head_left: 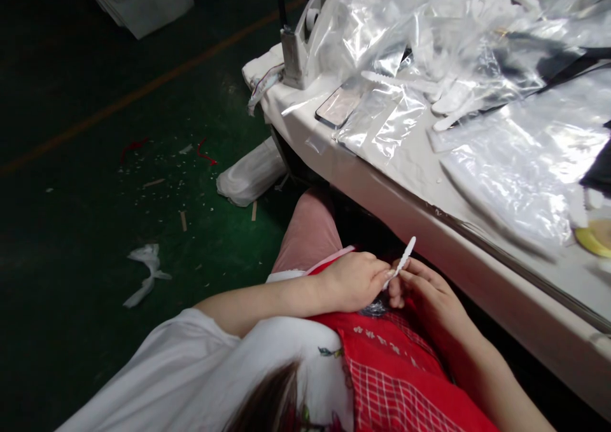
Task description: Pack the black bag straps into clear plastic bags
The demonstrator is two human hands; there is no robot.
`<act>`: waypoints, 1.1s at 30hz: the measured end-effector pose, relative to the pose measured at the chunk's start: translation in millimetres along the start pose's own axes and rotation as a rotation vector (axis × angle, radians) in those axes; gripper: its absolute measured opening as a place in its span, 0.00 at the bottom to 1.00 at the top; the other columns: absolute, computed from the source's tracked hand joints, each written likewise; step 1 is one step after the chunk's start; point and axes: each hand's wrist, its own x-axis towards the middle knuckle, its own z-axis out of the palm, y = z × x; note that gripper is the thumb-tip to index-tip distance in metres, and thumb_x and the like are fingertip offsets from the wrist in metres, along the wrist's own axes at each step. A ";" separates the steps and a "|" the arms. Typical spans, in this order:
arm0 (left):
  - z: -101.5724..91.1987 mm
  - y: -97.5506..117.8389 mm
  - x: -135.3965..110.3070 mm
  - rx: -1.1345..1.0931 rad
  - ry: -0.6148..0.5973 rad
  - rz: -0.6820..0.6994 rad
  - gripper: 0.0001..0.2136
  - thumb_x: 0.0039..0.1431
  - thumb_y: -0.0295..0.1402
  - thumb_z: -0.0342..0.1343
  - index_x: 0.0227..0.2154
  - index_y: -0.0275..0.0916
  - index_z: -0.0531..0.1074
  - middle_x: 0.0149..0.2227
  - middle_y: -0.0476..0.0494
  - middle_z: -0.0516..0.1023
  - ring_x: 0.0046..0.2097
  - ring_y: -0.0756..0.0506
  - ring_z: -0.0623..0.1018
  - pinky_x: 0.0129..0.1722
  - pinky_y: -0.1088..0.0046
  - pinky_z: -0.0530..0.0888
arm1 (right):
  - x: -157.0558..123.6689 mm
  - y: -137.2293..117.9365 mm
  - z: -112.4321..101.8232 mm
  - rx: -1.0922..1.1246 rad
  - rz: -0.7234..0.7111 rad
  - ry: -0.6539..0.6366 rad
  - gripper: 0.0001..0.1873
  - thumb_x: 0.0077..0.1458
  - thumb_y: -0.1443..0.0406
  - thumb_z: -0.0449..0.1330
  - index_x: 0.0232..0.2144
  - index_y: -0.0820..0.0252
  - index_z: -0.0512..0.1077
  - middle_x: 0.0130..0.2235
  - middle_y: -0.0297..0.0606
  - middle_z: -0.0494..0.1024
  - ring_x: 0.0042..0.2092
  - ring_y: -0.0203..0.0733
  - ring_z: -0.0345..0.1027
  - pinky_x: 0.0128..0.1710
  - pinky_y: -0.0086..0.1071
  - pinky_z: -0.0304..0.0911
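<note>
Over my lap I see a narrow white notched plastic strip (406,252), tilted with its rounded end pointing up. My left hand (352,282) is closed, pinching the strip near its lower end. Close against it, my right hand (426,287) has its fingers bent round the same strip; its fingertips are partly hidden. Just below the hands lies a bit of shiny dark, crumpled plastic (375,307) on the red apron (382,343).
On the white-covered table (410,168) lie a phone (338,105), heaped clear plastic bags (515,158), more white strips (456,115) and a yellow tape roll (596,238). A grey stand (292,56) is at the corner. A white wrapped bundle (251,172) and scraps lie on the green floor.
</note>
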 end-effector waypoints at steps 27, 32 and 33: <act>8.1 -1.9 4.4 0.020 0.076 -0.115 0.13 0.63 0.29 0.46 0.27 0.36 0.74 0.31 0.43 0.80 0.36 0.45 0.78 0.48 0.68 0.72 | 1.2 -0.3 15.3 -0.689 -0.224 0.238 0.10 0.62 0.58 0.52 0.40 0.57 0.67 0.30 0.35 0.75 0.28 0.40 0.70 0.29 0.33 0.67; 11.5 -9.3 0.1 -0.310 0.083 -0.283 0.16 0.65 0.33 0.44 0.25 0.36 0.72 0.24 0.46 0.77 0.26 0.49 0.77 0.27 0.77 0.71 | -7.5 -0.1 10.0 -0.671 -0.243 0.224 0.17 0.63 0.59 0.50 0.50 0.59 0.68 0.30 0.38 0.78 0.29 0.43 0.74 0.30 0.34 0.71; 13.3 -11.2 -1.0 -0.384 0.081 -0.323 0.17 0.65 0.34 0.42 0.26 0.36 0.71 0.23 0.47 0.75 0.24 0.50 0.76 0.22 0.78 0.69 | -13.6 -3.0 7.7 -0.697 -0.271 0.255 0.18 0.63 0.59 0.50 0.52 0.59 0.68 0.29 0.37 0.78 0.28 0.43 0.74 0.29 0.34 0.71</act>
